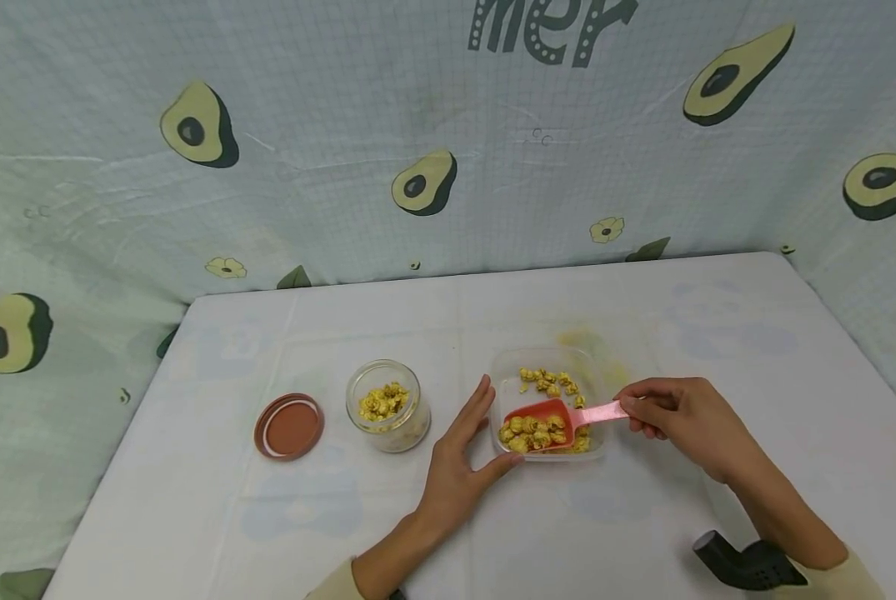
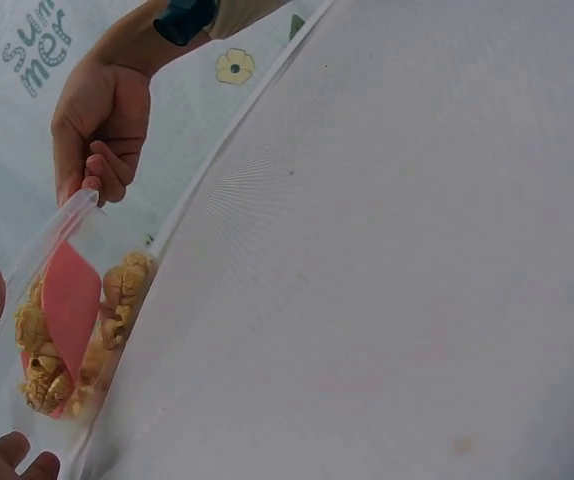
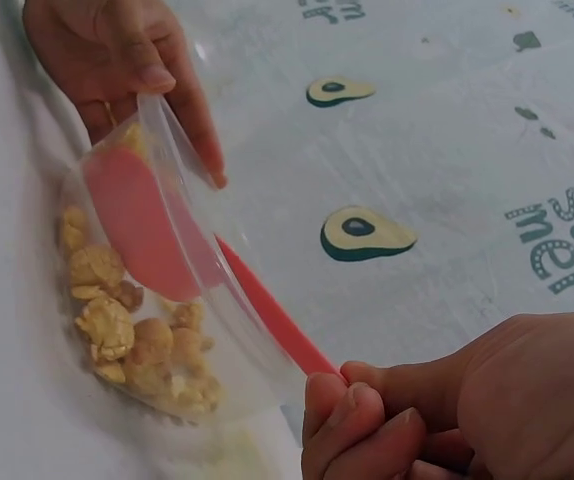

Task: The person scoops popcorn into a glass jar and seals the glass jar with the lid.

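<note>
Nearest the person, the left hand (image 1: pixel 455 467) rests on the white bench (image 1: pixel 718 333), its fingers (image 1: pixel 476 408) straight and relaxed, laid against the left wall of a clear plastic tub (image 1: pixel 596 392), with the thumb against the tub's near corner; it grips nothing. To the right, the right hand (image 1: pixel 680 417) has its fingers (image 3: pixel 352 425) curled round the end of the handle of a pink scoop (image 1: pixel 545 412), pinching it. The scoop reaches leftward into the tub, its bowl lying among yellow popcorn (image 1: pixel 541 433) heaped in the tub's near half, with more kernels scattered toward the far wall. The wrist views show the scoop's bowl through the clear wall, low in the tub and touching the kernels. Just left of the left hand stands an open glass jar (image 1: pixel 387 408) partly filled with the same popcorn, and beside it, further left, a brown lid (image 1: pixel 288 427) lies flat on the bench. Beyond the bench hangs a pale cloth (image 1: pixel 342 125) printed with avocados.
</note>
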The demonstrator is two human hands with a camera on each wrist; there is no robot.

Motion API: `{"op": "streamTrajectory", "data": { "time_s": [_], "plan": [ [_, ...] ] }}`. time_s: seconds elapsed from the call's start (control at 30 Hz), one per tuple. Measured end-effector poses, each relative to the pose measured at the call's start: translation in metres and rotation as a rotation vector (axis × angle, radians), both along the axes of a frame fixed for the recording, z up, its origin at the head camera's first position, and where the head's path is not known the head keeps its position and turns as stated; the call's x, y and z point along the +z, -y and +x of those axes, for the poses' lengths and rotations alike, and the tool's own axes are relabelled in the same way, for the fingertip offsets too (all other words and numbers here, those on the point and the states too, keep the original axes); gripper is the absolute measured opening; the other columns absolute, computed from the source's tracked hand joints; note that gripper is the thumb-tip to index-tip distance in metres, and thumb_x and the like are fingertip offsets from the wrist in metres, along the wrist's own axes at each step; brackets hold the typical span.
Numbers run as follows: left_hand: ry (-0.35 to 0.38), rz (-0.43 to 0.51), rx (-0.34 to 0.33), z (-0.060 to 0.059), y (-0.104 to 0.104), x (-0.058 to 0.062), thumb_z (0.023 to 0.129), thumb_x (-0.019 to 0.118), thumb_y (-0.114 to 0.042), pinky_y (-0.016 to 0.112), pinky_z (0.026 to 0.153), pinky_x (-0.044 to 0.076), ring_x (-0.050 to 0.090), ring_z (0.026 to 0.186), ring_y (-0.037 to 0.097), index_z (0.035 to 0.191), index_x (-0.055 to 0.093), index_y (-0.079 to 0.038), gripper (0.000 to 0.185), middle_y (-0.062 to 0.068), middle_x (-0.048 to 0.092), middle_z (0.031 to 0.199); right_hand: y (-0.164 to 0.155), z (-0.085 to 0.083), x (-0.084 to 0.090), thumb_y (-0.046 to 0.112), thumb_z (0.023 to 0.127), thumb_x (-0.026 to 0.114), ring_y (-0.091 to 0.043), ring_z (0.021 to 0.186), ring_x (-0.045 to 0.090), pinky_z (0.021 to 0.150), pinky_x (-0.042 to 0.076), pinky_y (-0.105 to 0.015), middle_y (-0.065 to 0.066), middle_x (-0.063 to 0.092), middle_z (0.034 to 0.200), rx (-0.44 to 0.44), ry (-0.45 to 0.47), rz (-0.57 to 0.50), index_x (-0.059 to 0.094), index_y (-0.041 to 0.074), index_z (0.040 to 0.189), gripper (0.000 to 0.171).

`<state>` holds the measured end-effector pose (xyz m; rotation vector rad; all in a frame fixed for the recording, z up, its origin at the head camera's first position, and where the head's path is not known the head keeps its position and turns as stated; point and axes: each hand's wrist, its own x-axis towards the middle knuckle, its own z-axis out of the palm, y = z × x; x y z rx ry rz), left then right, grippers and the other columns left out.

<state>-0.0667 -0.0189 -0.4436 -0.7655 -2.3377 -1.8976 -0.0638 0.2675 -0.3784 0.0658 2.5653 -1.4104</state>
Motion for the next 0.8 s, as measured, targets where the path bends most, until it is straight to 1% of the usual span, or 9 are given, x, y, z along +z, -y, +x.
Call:
{"op": "streamTrajectory", "data": {
  "time_s": [0.1, 0.23, 0.43, 0.6, 0.8],
  "plan": [
    [-0.006, -0.003, -0.005, -0.001, 0.0006, -0.0045, 0.077, 0.079, -0.007, 0.039, 0.104, 0.041, 0.029, 0.139, 0.023, 0.145, 0.038, -0.001, 0.079, 0.009, 0.028, 0.154, -0.0004, -0.0012, -0.0009, 0.03, 0.094, 0.062, -0.023, 0.067, 0.059, 0.055, 0.052, -0.029, -0.01, 0.067, 0.079, -0.003, 0.022, -0.028, 0.067, -0.001, 0.109, 0.035],
    [-0.002, -0.003, -0.012, -0.0017, 0.0007, -0.0047, 0.079, 0.078, -0.01, 0.036, 0.105, 0.04, 0.027, 0.14, 0.018, 0.146, 0.037, -0.001, 0.079, 0.005, 0.027, 0.155, -0.0008, -0.0029, -0.0016, 0.031, 0.094, 0.062, -0.022, 0.068, 0.059, 0.056, 0.051, -0.029, -0.01, 0.067, 0.08, 0.003, 0.025, -0.027, 0.066, -0.001, 0.11, 0.036],
    [0.011, -0.006, -0.021, -0.002, 0.0, -0.0043, 0.079, 0.078, -0.009, 0.037, 0.105, 0.04, 0.027, 0.14, 0.016, 0.146, 0.037, -0.002, 0.079, 0.007, 0.026, 0.155, -0.0033, -0.0025, 0.001, 0.028, 0.095, 0.061, -0.021, 0.069, 0.059, 0.059, 0.053, -0.03, -0.014, 0.067, 0.082, -0.011, 0.036, -0.061, 0.064, -0.005, 0.112, 0.037],
    [0.013, -0.007, -0.019, -0.0021, 0.0, -0.0043, 0.079, 0.078, -0.01, 0.036, 0.105, 0.04, 0.027, 0.14, 0.016, 0.146, 0.036, -0.001, 0.08, 0.006, 0.026, 0.155, -0.0044, -0.0017, 0.0035, 0.03, 0.095, 0.06, -0.023, 0.069, 0.058, 0.058, 0.052, -0.03, -0.013, 0.066, 0.082, -0.011, 0.019, -0.035, 0.065, -0.003, 0.111, 0.037],
    [0.004, -0.009, -0.013, -0.0021, 0.0006, -0.0062, 0.079, 0.078, -0.01, 0.036, 0.105, 0.041, 0.027, 0.14, 0.016, 0.146, 0.036, -0.001, 0.079, 0.007, 0.026, 0.155, -0.0008, -0.0038, 0.0021, 0.029, 0.095, 0.061, -0.023, 0.068, 0.058, 0.056, 0.051, -0.029, -0.012, 0.066, 0.08, 0.016, 0.038, -0.027, 0.065, -0.003, 0.109, 0.035]
  ]
}}
